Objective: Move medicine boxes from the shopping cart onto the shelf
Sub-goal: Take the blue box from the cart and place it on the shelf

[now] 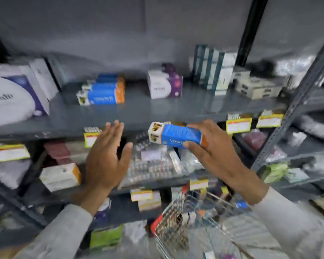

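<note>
**Blue box held level before the shelf edge**

Long axis of the blue medicine box (pixel 176 135) running nearly level, left to right across the view, dipping slightly toward the right. White end panel with dark and yellow pictures pointing left; orange end tucked into the palm at right. Broad blue face turned toward the camera, white lettering upside down. Edges soft with motion blur, small print unreadable.

Gripped at its right end by the right hand (pixel 211 146): fingers (pixel 198 126) curled over the top edge, thumb pressed beneath the lower edge. Left two thirds of the box jutting free of the grip. Held in the air just in front of the front lip of the grey shelf (pixel 157 109), at about its height, above the wire shopping cart (pixel 178 225) low in the view.

Left hand (pixel 105 157) empty, spread wide, fingers straight and pointing up, palm turned toward the box, apart from it with a clear gap between thumb and the white end.

On the shelf board, a stack of matching blue boxes (pixel 103 90) lying flat, back and to the left of the held one, well apart. White-and-purple box (pixel 165 84) standing behind, further right.
</note>
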Motion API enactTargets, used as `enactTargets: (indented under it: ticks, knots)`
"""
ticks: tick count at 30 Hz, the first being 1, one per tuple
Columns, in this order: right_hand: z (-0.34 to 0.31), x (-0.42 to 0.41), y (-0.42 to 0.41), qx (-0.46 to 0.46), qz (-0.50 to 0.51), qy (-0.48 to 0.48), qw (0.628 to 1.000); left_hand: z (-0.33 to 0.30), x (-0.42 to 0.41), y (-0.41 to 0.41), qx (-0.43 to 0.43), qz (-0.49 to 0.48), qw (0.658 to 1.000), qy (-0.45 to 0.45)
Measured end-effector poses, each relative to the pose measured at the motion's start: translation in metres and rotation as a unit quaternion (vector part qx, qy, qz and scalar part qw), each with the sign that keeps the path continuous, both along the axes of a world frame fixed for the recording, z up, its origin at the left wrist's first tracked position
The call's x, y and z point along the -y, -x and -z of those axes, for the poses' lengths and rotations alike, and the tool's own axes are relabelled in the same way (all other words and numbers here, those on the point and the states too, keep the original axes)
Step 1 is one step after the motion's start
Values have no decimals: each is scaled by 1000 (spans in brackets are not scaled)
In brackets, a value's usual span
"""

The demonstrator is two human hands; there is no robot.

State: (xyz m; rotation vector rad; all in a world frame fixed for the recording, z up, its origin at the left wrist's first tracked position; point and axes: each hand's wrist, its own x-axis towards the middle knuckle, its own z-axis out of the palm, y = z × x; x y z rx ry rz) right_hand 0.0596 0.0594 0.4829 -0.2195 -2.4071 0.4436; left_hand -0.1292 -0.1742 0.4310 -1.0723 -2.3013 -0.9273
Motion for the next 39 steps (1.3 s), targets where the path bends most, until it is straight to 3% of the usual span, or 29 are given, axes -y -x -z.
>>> enactTargets:
  ticks: [5,9,13,22,29,35,39]
  knots:
    - [-47,33,80,-21,-52,53,997,-33,55,67,5,-107,993,40]
    - [-70,53,161,55,-27,44,997,-44,79,111,41,-168,979,104]
    - [-77,59,226,132,-81,102,983,-41,84,130,25,-180,967,178]
    - [-45,71,269,188,-102,123,969,-31,85,137,6,-182,968,175]
    - [-33,66,252,124,-106,47,986,-36,84,129,36,-175,974,141]
    - [-9,49,174,-121,-101,40,987,-29,64,76,28,-125,990,-68]
    - [53,27,98,-148,-66,35,986,31,30,21,-9,-54,992,-113]
